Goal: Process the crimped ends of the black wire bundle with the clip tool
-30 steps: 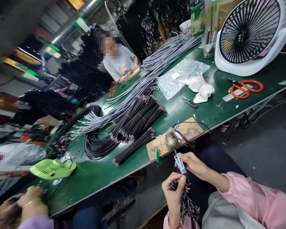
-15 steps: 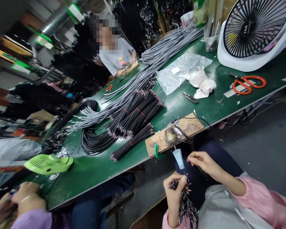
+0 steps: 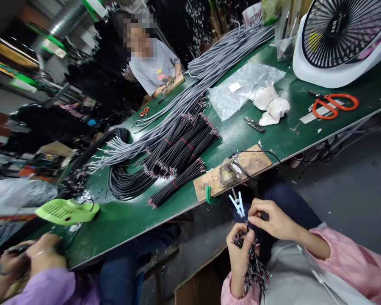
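A bunch of thin wires (image 3: pixel 254 271), dark with red, white and green strands, is gripped in my left hand (image 3: pixel 239 250) and hangs down past the wrist. One wire end sticks up above the thumb. My right hand (image 3: pixel 273 218) pinches at that wire end with thumb and forefinger. Just above the fingertips is a light blue clothespin (image 3: pixel 238 205), fixed on the shaft of a small motor (image 3: pixel 227 176). The motor sits on a wooden board (image 3: pixel 206 182) at the table's edge, held by a green clamp (image 3: pixel 209 195).
Bundles of black cables (image 3: pixel 190 140) and long grey cables (image 3: pixel 165 110) lie on the green table (image 3: pixel 120 228). Scissors (image 3: pixel 335 106), snips (image 3: pixel 254 124), a plastic bag (image 3: pixel 231 99) and a fan (image 3: pixel 339 38) are to the right. Two co-workers sit nearby, one in a purple sleeve (image 3: pixel 47 286).
The clothespin, a blurred cone before, now shows as a sharp V. My left hand has moved slightly up and right; my right fingertips have come down to the wire end.
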The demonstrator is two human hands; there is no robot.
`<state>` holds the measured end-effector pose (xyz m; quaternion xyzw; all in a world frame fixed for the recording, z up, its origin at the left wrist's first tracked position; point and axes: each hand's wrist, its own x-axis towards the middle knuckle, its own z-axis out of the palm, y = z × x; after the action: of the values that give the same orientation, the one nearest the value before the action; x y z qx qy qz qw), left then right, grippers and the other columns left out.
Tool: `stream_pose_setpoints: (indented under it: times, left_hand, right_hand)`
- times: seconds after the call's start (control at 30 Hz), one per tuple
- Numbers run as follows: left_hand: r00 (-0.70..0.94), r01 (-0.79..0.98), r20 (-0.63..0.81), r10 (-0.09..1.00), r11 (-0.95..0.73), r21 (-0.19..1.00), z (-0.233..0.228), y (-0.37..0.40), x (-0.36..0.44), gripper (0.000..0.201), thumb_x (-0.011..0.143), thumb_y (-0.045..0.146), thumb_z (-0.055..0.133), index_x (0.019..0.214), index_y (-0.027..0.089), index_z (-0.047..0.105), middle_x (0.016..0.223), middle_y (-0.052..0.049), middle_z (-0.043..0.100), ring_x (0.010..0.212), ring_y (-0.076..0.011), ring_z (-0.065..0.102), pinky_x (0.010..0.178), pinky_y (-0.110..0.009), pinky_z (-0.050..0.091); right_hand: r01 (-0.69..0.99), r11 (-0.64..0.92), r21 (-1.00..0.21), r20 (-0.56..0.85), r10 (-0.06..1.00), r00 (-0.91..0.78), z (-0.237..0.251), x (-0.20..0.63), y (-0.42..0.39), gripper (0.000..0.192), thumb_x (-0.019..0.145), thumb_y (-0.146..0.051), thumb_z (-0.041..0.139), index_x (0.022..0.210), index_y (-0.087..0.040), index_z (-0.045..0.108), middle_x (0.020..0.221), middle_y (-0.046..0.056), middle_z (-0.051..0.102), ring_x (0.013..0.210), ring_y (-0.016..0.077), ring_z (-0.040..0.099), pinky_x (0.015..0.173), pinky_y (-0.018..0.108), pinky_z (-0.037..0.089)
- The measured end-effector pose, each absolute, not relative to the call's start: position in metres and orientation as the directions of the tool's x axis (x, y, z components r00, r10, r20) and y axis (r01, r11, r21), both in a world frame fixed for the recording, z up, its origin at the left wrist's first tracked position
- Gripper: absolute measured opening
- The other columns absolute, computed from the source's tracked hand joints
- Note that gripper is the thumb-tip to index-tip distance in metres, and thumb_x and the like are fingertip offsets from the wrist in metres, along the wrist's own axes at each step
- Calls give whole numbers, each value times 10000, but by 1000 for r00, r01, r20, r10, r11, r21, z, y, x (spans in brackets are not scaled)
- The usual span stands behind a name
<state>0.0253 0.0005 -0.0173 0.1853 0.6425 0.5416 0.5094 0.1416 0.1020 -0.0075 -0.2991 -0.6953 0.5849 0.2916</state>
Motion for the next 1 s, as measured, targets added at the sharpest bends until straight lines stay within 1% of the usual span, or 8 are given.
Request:
stream_pose_setpoints:
  times: [0.1,0.23,0.33,0.43,0.6,0.7,0.8,1.0]
  left_hand:
    - [-390,-405,-450,803,290,867,-21,-2,26,294,677,375,718,702,177,502,405,84,474,286,-67,417,344,-185,345]
    - [-378,-445,-413,829,229,866,-22,-2,27,270,686,349,719,676,163,524,391,83,462,277,-55,408,336,-172,328]
    - [-367,-431,-397,841,224,874,-22,-3,26,257,698,358,706,666,152,556,417,77,461,278,-51,402,333,-177,327]
    - [-433,-337,-385,815,250,908,-22,-4,25,233,697,332,706,651,155,563,489,66,484,312,-60,426,347,-195,350]
    - [-513,0,-200,834,234,972,-9,-2,24,155,687,225,702,595,137,614,583,20,525,515,-104,503,535,-239,422]
    - [-523,114,-131,842,221,969,0,2,24,135,677,186,694,574,134,624,573,9,535,577,-124,502,597,-251,413]
    - [-530,133,-122,839,225,965,2,3,24,140,667,185,696,560,135,622,561,8,534,565,-125,491,588,-251,406]
    - [-547,33,-176,819,231,972,-3,1,21,166,656,257,715,577,138,630,566,14,526,540,-126,498,565,-257,424]
  right_hand:
    - [58,106,-993,43,761,-648,-11,145,102,131,815,-206,573,709,-138,605,705,21,552,652,131,496,607,249,389]
    - [-17,63,-998,58,723,-689,-11,148,102,137,814,-218,576,712,-133,610,706,21,551,643,126,492,595,241,387]
    - [-17,45,-999,45,758,-651,-11,149,102,161,821,-233,569,704,-131,611,684,20,547,621,122,483,576,240,379]
    - [37,93,-995,55,814,-579,-8,150,100,167,826,-234,565,702,-133,615,669,19,543,613,124,478,574,245,375]
    - [92,283,-955,169,771,-613,-2,151,95,124,815,-184,570,712,-146,630,654,19,571,645,137,496,646,273,382]
    - [114,342,-933,209,771,-601,-1,148,93,116,802,-146,561,700,-151,616,645,13,576,649,137,498,684,289,380]
    - [123,351,-928,221,788,-575,-2,145,92,124,768,-101,552,662,-150,595,632,6,556,634,130,492,667,278,382]
    - [122,295,-948,163,774,-611,-7,146,90,124,709,-85,572,607,-153,591,591,-7,534,598,124,479,621,261,385]
